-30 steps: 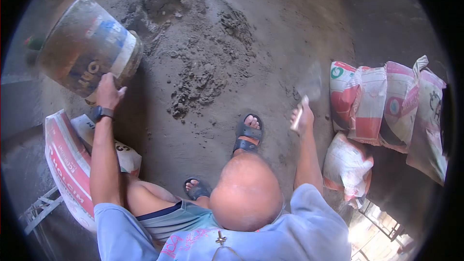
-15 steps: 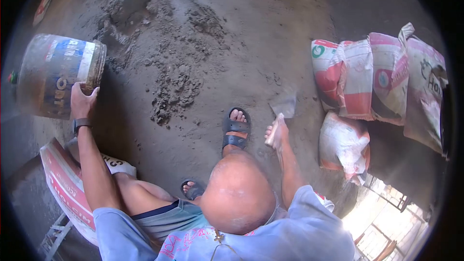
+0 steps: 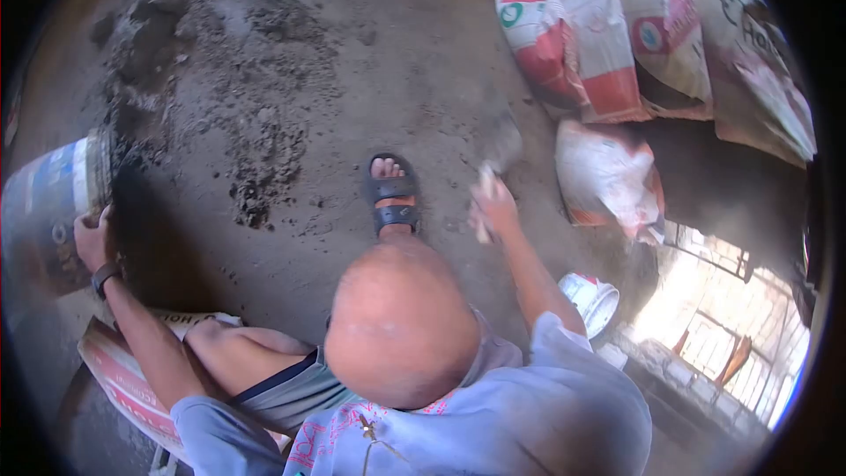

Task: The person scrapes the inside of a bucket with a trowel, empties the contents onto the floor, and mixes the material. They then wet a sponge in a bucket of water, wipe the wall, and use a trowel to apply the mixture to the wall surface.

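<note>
- The grey floor (image 3: 432,53) spreads under everything, smeared and gritty.
- A heap of wet-looking grey mix (image 3: 256,79) lies on it at upper left, crumbling towards the near side.
- A row of printed sacks (image 3: 665,44) stands side by side at upper right.
- A red-and-white sack (image 3: 132,388) lies at lower left, partly behind the left arm.
- The large bucket (image 3: 48,211), label worn, is tipped onto its side at the left edge, beside the heap; whether it touches the floor cannot be told.
- A smaller whitish sack (image 3: 604,176) sits just below the row.
- A small white bucket (image 3: 589,302) is near the right forearm.
- The trowel (image 3: 486,183), pale-handled with a blurred blade, is over the floor right of the sandalled foot (image 3: 393,194).
- The left hand (image 3: 93,242) is clamped on the large bucket near its banded end.
- The right hand (image 3: 497,209), well apart from the left, is closed round the trowel's handle.
</note>
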`<state>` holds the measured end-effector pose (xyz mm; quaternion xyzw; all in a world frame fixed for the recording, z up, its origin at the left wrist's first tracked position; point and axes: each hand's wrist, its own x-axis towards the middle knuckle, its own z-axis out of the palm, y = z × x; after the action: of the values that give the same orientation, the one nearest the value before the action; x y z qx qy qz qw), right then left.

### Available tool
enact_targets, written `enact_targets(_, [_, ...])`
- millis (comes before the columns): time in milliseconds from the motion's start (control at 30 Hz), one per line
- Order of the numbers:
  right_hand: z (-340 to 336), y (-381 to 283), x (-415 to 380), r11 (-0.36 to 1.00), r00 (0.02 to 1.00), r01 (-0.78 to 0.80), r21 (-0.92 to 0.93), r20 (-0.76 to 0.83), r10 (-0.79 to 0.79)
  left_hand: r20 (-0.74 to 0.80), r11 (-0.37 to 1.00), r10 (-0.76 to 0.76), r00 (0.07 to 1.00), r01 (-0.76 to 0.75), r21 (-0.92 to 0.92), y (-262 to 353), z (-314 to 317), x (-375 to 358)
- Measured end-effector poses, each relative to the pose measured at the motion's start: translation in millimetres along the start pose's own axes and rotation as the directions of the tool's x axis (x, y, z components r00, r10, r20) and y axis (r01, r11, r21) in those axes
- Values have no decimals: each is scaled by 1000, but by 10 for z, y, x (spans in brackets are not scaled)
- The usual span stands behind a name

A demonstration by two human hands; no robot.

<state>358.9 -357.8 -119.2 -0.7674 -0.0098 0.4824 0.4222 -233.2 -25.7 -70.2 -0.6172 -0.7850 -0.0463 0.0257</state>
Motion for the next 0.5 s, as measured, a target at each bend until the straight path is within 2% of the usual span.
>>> enact_targets(67, [-692,487,-365,996,985,-92,7,-146,92,-2,999,-22,1000,22,-34,-104,28,69])
enact_targets(133, [-1098,1114,-552,965,863,-223,141,-431,262,-13,998,-15,1000,14,-56,-205,72,121])
enact_targets(167, [-1118,1290,-498,963,859,-226,150,-436,269,-10,997,-9,1000,8,-71,-219,79,161])
enact_targets(200, [-1103,1434,-417,917,838,-206,341,-422,345,-15,997,0,1000,-1,-73,-226,94,199])
enact_targets(267, [-815,1467,-321,828,818,-185,530,-384,428,-2,999,16,1000,-16,-38,-262,95,228])
enact_targets(333, [11,937,138,978,710,-141,155,-673,209,26,999,22,999,-20,-43,-244,51,230])
enact_targets(367, [284,868,360,972,779,-114,206,-589,216,70,999,23,997,-20,-47,-238,22,221])
enact_targets(400, [511,1112,768,999,809,-37,-14,-588,21,71,999,43,997,-41,-35,-150,-26,164])
enact_targets(433, [870,749,659,985,847,-13,-170,-525,-79,67,998,52,996,-50,-33,-120,-28,158])
enact_targets(467, [1118,587,631,911,840,24,-412,-485,-242,78,998,64,995,-62,-18,-107,-27,135])
enact_targets(500, [1327,514,657,931,901,55,-360,-384,-202,85,997,75,994,-75,-8,-92,-16,117])
